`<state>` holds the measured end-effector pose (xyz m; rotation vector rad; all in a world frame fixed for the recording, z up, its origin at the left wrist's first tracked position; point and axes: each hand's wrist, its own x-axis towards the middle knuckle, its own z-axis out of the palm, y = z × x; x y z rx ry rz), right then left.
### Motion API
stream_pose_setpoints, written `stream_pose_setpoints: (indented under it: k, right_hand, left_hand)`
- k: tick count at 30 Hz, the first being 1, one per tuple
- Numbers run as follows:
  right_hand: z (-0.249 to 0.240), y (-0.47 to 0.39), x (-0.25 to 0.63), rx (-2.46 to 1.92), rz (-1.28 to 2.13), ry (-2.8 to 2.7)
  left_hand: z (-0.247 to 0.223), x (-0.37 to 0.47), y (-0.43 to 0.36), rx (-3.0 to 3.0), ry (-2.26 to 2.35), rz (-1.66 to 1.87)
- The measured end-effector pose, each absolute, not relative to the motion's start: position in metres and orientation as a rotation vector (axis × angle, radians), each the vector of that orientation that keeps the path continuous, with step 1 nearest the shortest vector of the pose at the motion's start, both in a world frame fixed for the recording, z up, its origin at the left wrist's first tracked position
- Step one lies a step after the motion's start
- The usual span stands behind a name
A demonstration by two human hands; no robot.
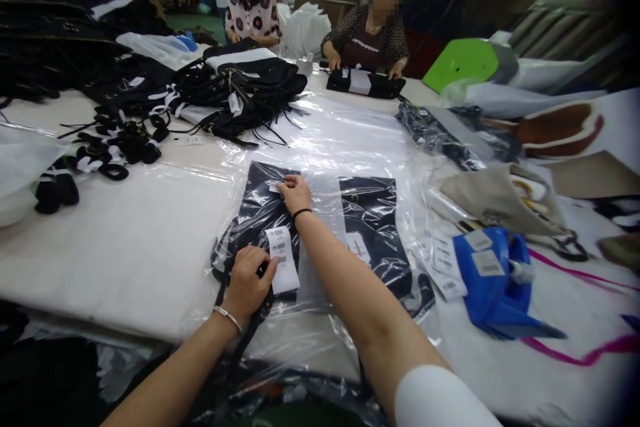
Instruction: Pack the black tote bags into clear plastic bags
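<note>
Two dark bags, a left one (250, 213) and a right one (377, 210), lie flat in clear plastic with a whitish sheet (325, 247) between them. My left hand (249, 280) rests on the left bag, thumb and fingers pinched at the edge of a strip of printed labels (283, 260). Farther up the same bag, my right hand (296, 193) has its fingertips together at a small white label (275, 186). My right forearm crosses over the whitish sheet and hides part of the right bag.
A blue tape dispenser (493, 280) and a beige bag (500, 200) are at the right. Black bags (250, 80) are heaped at the back left, near small black rolls (125, 140). Across the table (125, 247), two people work, one handling a black bundle (365, 83).
</note>
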<state>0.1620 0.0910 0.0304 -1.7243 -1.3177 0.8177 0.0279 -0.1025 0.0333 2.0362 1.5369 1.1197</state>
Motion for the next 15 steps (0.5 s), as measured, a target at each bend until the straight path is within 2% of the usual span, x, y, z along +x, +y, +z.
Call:
stream_pose_setpoints:
  k: [6,9,12,15]
  right_hand:
    - [0.036,0.086,0.157,-1.861,0.457,-1.467]
    - [0.038,0.077,0.165,-1.768,0.383,-1.658]
    - [0.031,0.062,0.169,-1.623,0.355,-2.096]
    - [0.02,0.055,0.166,-1.728,0.407,-2.315]
  left_hand:
    - [0.032,0.029,-0.102,1.946,1.524,1.177]
    - [0.03,0.027,-0.103,1.909,1.502,1.202]
    - [0.027,0.026,-0.104,1.882,1.479,1.207]
    - [0.024,0.025,-0.103,1.888,1.465,1.213]
